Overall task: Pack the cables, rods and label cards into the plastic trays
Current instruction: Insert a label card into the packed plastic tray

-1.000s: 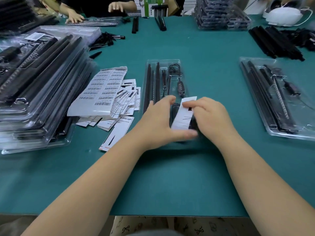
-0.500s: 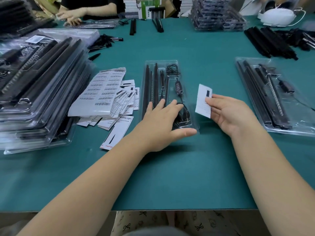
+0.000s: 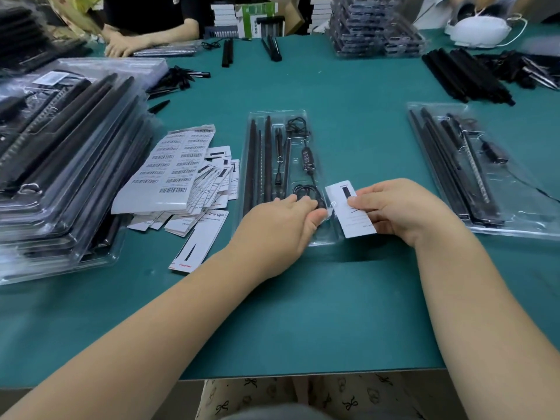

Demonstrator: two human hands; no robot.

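Centrally, the left hand pinches the clear moulded plastic tray's glossy near edge; the right hand pinches a flat rectangular white label card.

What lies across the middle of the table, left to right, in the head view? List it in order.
Stack of packed trays → barcode label sheet → centre tray with rods → left hand on the coiled cable → label card pinched by the right hand → right tray.

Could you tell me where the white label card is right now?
The white label card is pinched in the right hand, beside the clear plastic tray's near right corner.
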